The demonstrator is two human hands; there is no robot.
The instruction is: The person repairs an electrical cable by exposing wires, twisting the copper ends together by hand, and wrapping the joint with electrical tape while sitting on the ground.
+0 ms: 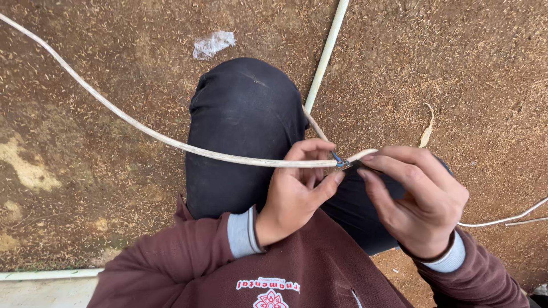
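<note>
I see my left hand (294, 191) pinching the white cable (171, 141) near its stripped end, thumb and forefinger clamped on the sheath just above my dark-trousered knee (242, 122). My right hand (416, 197) closes its fingertips (368, 165) on the blue wire tip (339, 161) at its ten o'clock. To do this well, I judge a firm, unmoving left grip matters, with the right working small and close. A white pipe (325, 54) runs off at twelve.

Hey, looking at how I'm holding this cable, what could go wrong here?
The bared wires sit right between the left hand and right hand; their ends could prick a fingertip. The long cable hangs unsupported to the left, so its weight might tug the joint apart.
</note>
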